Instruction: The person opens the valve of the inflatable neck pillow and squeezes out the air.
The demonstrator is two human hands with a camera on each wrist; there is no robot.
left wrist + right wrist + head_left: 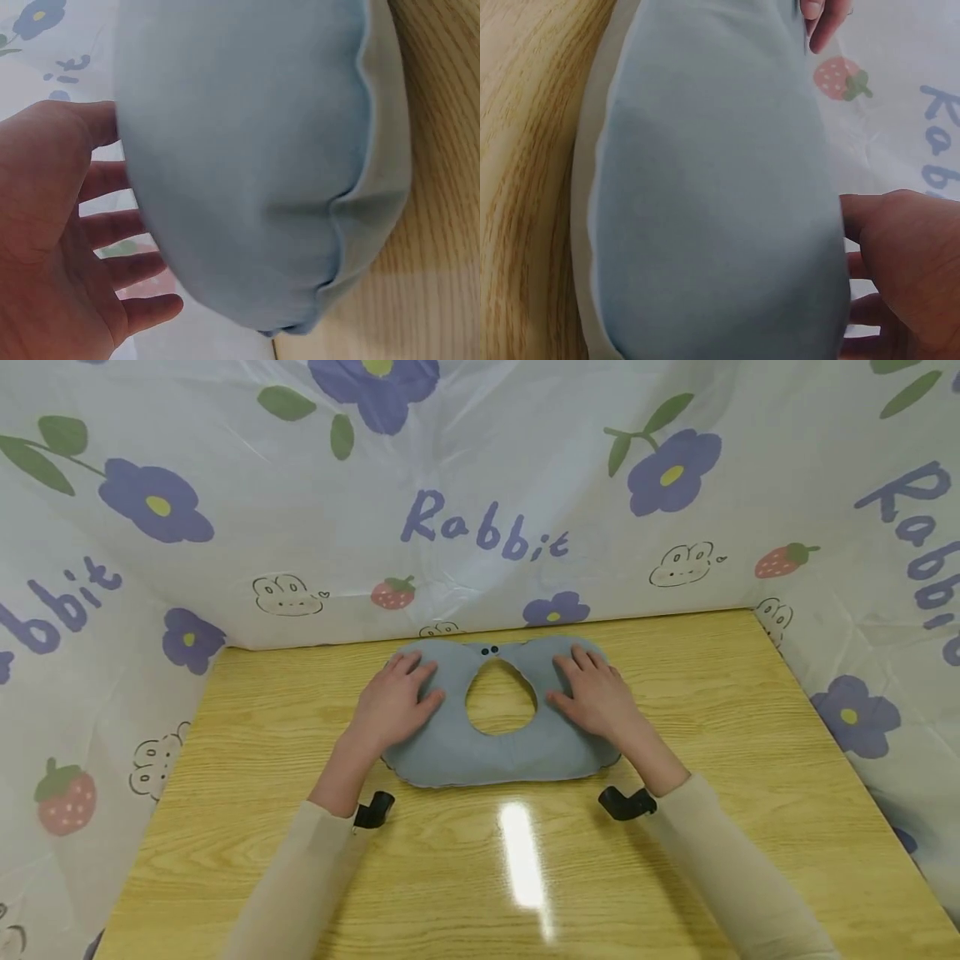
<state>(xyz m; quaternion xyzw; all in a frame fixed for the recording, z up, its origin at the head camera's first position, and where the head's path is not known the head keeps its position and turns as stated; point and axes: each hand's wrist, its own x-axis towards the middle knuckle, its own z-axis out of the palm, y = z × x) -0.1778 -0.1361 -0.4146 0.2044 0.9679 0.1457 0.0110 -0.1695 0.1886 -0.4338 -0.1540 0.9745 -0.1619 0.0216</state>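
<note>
A grey-blue U-shaped neck pillow (495, 762) lies flat on the wooden table, its two arms meeting at the far side around a teardrop opening. Two small dark snaps (490, 651) show where the arms meet. My left hand (395, 702) rests on the pillow's left arm with the fingers spread. On the right arm, my right hand (596, 693) lies the same way, fingers spread and pointing away from me. In the left wrist view the pillow's seamed side (345, 217) faces the camera, with the left fingers along its upper surface.
The wood-grain table (262, 760) extends around the pillow on all sides. A white sheet (487, 460) printed with flowers, strawberries and rabbits hangs behind and along both sides. Black wrist mounts (628, 803) stick out beneath the sleeves.
</note>
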